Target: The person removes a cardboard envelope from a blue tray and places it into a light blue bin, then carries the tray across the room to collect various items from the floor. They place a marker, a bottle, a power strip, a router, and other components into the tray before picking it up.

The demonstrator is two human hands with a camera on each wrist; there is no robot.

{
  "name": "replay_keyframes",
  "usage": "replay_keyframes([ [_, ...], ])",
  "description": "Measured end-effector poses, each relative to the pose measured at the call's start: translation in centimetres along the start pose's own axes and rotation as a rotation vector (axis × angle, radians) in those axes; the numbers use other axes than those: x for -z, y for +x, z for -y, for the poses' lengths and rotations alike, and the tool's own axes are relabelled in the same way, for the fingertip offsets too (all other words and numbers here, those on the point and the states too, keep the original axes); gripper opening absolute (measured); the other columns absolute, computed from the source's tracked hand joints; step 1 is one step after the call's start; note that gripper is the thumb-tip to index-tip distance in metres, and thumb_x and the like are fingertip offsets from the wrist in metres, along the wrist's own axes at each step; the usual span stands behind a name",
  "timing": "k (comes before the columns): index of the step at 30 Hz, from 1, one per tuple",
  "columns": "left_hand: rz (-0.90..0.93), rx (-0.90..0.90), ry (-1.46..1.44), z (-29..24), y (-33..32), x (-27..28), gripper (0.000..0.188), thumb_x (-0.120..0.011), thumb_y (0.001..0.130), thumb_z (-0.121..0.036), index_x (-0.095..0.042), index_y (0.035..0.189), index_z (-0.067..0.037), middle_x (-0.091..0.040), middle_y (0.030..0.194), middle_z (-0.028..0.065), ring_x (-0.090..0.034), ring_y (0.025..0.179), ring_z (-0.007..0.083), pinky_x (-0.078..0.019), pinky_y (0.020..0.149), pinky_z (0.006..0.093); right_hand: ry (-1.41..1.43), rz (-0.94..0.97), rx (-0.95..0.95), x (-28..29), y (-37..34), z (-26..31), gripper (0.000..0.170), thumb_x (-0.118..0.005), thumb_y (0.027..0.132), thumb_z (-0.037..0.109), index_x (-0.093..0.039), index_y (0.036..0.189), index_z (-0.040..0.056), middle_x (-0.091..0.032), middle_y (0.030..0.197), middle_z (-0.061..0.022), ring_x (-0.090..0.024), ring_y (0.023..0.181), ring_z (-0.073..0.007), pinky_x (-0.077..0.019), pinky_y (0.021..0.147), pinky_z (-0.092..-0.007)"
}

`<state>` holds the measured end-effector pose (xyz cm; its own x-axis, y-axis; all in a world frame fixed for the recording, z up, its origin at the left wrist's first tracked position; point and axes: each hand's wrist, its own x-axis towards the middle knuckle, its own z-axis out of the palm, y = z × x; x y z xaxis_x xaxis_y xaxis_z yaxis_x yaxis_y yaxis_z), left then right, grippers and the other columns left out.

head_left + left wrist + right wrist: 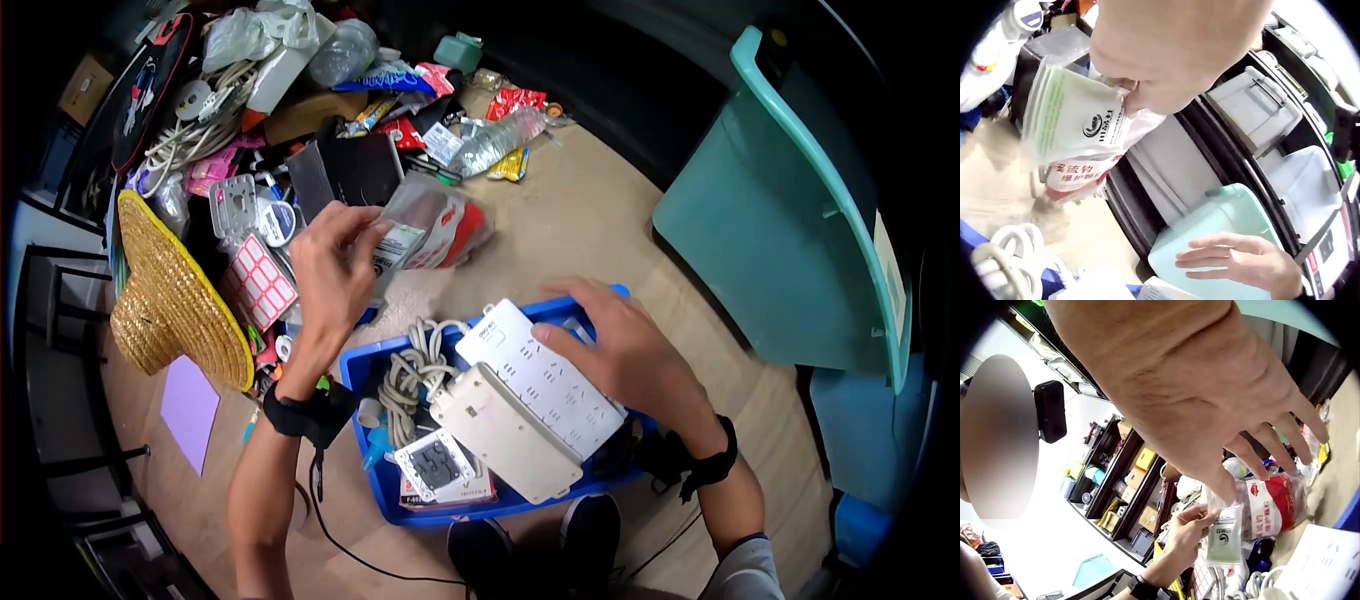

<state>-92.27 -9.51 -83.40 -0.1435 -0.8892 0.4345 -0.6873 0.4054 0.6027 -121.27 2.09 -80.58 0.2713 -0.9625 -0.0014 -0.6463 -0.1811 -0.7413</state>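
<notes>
My left hand (335,262) pinches a clear plastic bag (437,228) by its top edge, between thumb and fingers. Printed packets show through it, one pale green and white, one red and white. The bag hangs just beyond a blue bin (440,516). Over the bin's right side my right hand (632,352) is spread, fingers extended, close above a white power strip (545,375); in the right wrist view its palm shows with nothing held. Also in the bin are a beige plastic case (510,432), a coiled cord (400,388) and a small square digital display (436,466).
A cluttered heap with a clear bottle (497,142), a dark box (355,172) and wrappers spreads at the upper left. A straw hat (175,300) and purple sheet (190,410) lie left. A large teal tub (765,215) stands right. Shoes (590,530) are at the bin's near edge.
</notes>
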Motion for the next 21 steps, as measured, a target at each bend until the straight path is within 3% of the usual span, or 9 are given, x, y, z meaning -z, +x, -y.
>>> replay_keyframes([
  [1,-0.002,-0.183,0.160,-1.0,-0.5,1.0,0.012,-0.074,0.087,0.003,-0.075,0.098,0.003,-0.061,0.078,0.0085,-0.060,0.067,0.0167,-0.0472,0.060,0.0291,0.010,-0.013,-0.047,0.2,0.0,0.3,0.051,-0.069,0.098,0.030,-0.056,0.135,-0.0025,-0.064,0.129,-0.0230,-0.058,0.123,-0.0397,-0.0450,0.106,-0.0430],
  [3,0.021,-0.282,0.223,-2.5,-2.3,2.6,0.017,-0.073,0.081,0.010,-0.075,0.096,0.001,-0.062,0.079,0.0097,-0.061,0.067,0.0204,-0.0478,0.061,0.0310,0.026,-0.014,-0.103,0.0,-0.2,0.3,0.054,-0.070,0.097,0.031,-0.055,0.136,-0.0028,-0.063,0.131,-0.0233,-0.058,0.125,-0.0399,-0.0448,0.106,-0.0434],
  [5,0.005,-0.249,0.188,-4.2,-4.1,4.4,0.026,-0.068,0.074,0.018,-0.074,0.092,0.001,-0.063,0.080,0.0090,-0.063,0.072,0.0199,-0.0492,0.065,0.0313,-0.010,-0.107,-0.050,-0.5,-0.2,0.2,0.059,-0.073,0.096,0.029,-0.052,0.140,-0.0027,-0.062,0.133,-0.0238,-0.057,0.127,-0.0402,-0.0446,0.108,-0.0437],
  [8,-0.078,-0.235,0.192,-5.4,-5.8,6.4,0.030,-0.065,0.071,0.019,-0.076,0.090,-0.002,-0.060,0.076,0.0084,-0.058,0.071,0.0232,-0.0453,0.060,0.0340,0.019,-0.048,0.028,-1.1,-0.2,1.2,0.063,-0.076,0.093,0.025,-0.049,0.144,-0.0012,-0.061,0.135,-0.0235,-0.057,0.128,-0.0399,-0.0454,0.108,-0.0434],
  [13,-0.252,-0.341,0.132,-6.3,-5.5,10.3,0.012,-0.072,0.082,0.011,-0.069,0.090,0.002,-0.064,0.082,0.0072,-0.061,0.077,0.0187,-0.0468,0.071,0.0294,0.026,0.072,0.106,-3.5,-0.5,2.2,0.071,-0.078,0.090,0.025,-0.045,0.149,0.0013,-0.057,0.140,-0.0212,-0.056,0.130,-0.0382,-0.0459,0.108,-0.0430],
  [15,-0.317,-0.222,0.115,-7.7,-6.1,12.1,0.006,-0.070,0.089,0.007,-0.067,0.092,0.003,-0.064,0.086,0.0065,-0.059,0.082,0.0149,-0.0470,0.076,0.0281,-0.003,0.054,0.153,-4.8,-1.6,1.8,0.072,-0.080,0.089,0.024,-0.046,0.148,0.0001,-0.055,0.143,-0.0220,-0.054,0.132,-0.0375,-0.0461,0.108,-0.0433],
  [21,-0.145,-0.249,0.155,-10.4,-9.6,16.1,0.006,-0.071,0.087,-0.001,-0.066,0.086,0.002,-0.058,0.082,0.0070,-0.052,0.080,0.0207,-0.0420,0.076,0.0321,0.078,0.089,0.193,-5.2,-3.1,2.4,0.079,-0.083,0.086,0.029,-0.046,0.148,-0.0032,-0.056,0.139,-0.0256,-0.056,0.131,-0.0407,-0.0472,0.109,-0.0463],
])
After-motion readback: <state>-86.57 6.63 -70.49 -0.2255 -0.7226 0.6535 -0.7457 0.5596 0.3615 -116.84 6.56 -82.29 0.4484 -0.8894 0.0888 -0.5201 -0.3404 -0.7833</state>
